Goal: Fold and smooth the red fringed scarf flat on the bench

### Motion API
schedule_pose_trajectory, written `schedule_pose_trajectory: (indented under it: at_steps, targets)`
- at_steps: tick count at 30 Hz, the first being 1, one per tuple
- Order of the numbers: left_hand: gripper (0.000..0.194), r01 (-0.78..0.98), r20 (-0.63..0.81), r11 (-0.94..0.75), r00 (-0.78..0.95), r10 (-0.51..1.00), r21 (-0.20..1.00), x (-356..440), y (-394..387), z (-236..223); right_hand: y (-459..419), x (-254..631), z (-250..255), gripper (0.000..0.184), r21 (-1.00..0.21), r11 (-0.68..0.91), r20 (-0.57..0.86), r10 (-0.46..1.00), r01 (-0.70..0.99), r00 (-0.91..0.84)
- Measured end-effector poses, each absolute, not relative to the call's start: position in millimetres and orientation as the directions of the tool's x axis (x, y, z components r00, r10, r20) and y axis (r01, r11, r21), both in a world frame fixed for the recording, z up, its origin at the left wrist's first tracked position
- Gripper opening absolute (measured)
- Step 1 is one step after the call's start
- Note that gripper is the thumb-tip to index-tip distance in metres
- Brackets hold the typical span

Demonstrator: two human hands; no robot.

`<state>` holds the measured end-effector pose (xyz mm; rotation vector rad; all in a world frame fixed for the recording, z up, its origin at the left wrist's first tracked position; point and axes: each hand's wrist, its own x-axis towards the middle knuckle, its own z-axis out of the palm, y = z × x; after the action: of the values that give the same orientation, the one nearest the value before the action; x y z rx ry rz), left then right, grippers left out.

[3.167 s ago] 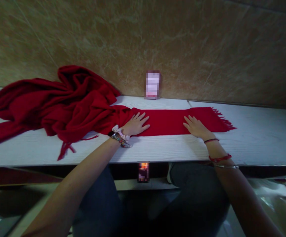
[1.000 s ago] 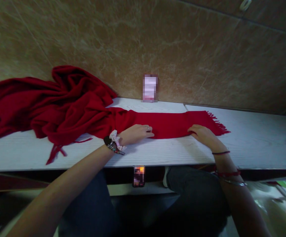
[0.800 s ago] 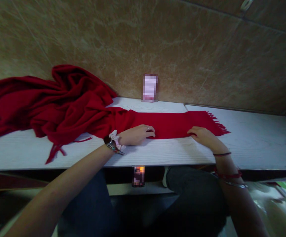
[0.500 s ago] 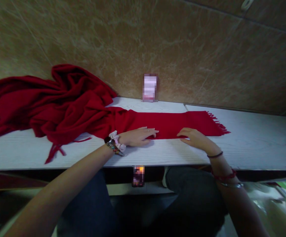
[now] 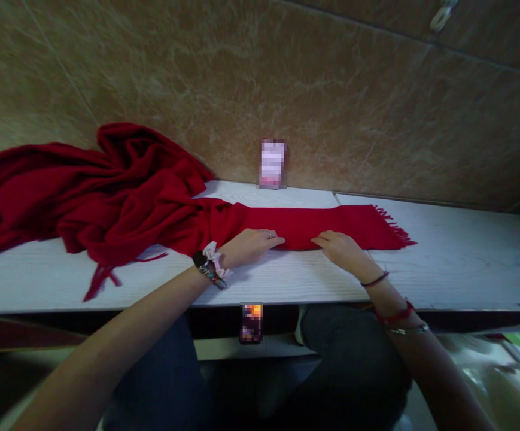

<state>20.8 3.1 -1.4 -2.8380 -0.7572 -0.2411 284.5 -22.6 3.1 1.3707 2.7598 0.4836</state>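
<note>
My red scarf [image 5: 304, 224] lies lengthwise on the white wood-grained counter [image 5: 457, 263]. Its flat section runs rightward to a fringed end; its gathered section, to the left, is heaped against the marbled wall [image 5: 224, 84] at the counter's back edge, with loose tassels [image 5: 102, 279] pointing towards the front edge.

My left hand [image 5: 248, 245] rests at the near border of the flat section, close to the gathers, fingers bent and directed rightward. My right hand [image 5: 343, 251] meets the same border farther right, fingers curved and directed leftward, the fingertips of the two hands apart. Both touch the cloth; whether either pinches it, I cannot tell.

My left wrist bears a pale pink scrunchie [image 5: 213, 258], a dark-faced watch [image 5: 200, 260] and a beaded bracelet [image 5: 218, 281]; my right wrist bears a dark cord [image 5: 375, 279], a red bracelet [image 5: 398, 313] and a silver bangle [image 5: 407, 329].

A phone-like panel [image 5: 272, 163] stands upright at the counter's back edge, before the wall (its pale face is pixelated, so any lettering is unreadable). A second, darker panel [image 5: 251, 324], equally pixelated, appears just below the front edge, above the gap between my trousered legs [image 5: 353, 365].
</note>
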Motion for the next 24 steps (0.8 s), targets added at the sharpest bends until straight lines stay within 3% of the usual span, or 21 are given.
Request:
schedule_pose_trajectory:
  at_steps: [4,11,16,24]
  targets:
    - [0.030,0.529,0.246,-0.827,0.841,0.482,-0.188,27.1,0.6,-4.3,-20.0,279.9,1.9,0.024,0.275,0.540,0.127,0.800,0.795,-0.587]
    - [0.017,0.482,0.253,-0.777,0.876,0.411,-0.404,44.3,-3.4,-6.1,-17.2,275.9,1.4,0.017,0.277,0.460,0.207,0.829,0.844,-0.520]
    - [0.013,0.495,0.301,-0.771,0.866,0.400,-0.400,41.1,-0.1,-4.2,-17.8,274.3,1.0,0.018,0.273,0.437,0.262,0.824,0.857,-0.503]
    - [0.018,0.462,0.245,-0.835,0.883,0.401,-0.300,33.7,-0.6,-3.1,-23.9,288.4,4.9,0.024,0.216,0.594,0.191,0.752,0.774,-0.631]
